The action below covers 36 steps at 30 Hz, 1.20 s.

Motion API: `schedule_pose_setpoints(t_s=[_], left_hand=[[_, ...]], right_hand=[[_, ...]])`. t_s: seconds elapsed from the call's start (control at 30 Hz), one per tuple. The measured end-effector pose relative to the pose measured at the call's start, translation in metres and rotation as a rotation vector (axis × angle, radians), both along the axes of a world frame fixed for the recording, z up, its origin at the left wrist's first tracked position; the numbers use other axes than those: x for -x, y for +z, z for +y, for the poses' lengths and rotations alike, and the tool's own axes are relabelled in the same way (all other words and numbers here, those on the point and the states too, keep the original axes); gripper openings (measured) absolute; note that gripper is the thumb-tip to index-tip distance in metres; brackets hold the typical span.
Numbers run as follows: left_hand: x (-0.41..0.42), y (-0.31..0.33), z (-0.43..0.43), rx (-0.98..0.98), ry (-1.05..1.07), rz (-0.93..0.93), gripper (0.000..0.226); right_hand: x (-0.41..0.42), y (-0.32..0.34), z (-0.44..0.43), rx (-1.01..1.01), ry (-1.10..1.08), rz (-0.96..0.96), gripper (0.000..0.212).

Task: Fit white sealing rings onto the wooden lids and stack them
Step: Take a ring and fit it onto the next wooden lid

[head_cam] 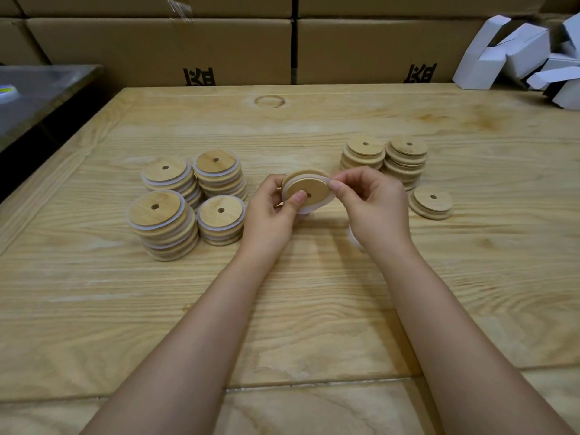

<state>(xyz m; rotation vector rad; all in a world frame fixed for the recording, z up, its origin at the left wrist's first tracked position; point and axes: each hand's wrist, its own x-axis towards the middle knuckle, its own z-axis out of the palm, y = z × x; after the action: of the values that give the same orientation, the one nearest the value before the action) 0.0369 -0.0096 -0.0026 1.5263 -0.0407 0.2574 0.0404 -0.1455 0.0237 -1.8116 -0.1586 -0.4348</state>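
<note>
Left hand (270, 211) grips one wooden lid (314, 186) tilted just above the table (282, 309), between the two groups of stacks, thumb pressing its face. Right hand (373, 202) pinches the white sealing ring (309, 210) at the lid's right edge; the ring hangs loose along the lower edge. Best done, I judge, by anchoring with the thumb and walking the pinch round the rim, stretching evenly with no twist. Ringed lid stacks (188, 202) stand left, bare lid stacks (386, 158) right. A pale shape by the right wrist may be spare rings, but it is mostly hidden. Pale grained wood surface; brown cartons (157, 48) behind, white folded boxes (518, 54) far right.
</note>
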Motion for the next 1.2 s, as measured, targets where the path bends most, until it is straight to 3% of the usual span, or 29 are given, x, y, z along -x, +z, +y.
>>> schedule_pose_setpoints(t_s=[0.3, 0.57, 0.87, 1.2], left_hand=[[0.003, 0.004, -0.002, 0.081, -0.112, 0.037, 0.008], [0.005, 0.003, -0.003, -0.085, -0.130, -0.029, 0.014], [0.002, 0.006, 0.000, 0.218, -0.108, 0.027, 0.010], [0.000, 0.004, 0.002, 0.327, -0.129, 0.038, 0.011]], right_hand=[[0.000, -0.001, -0.001, -0.011, 0.031, 0.022, 0.021], [0.006, -0.001, 0.003, 0.125, 0.065, -0.012, 0.024], [0.007, -0.004, 0.008, 0.170, -0.022, -0.014, 0.018], [0.003, -0.003, 0.008, -0.064, 0.015, 0.111, 0.022]])
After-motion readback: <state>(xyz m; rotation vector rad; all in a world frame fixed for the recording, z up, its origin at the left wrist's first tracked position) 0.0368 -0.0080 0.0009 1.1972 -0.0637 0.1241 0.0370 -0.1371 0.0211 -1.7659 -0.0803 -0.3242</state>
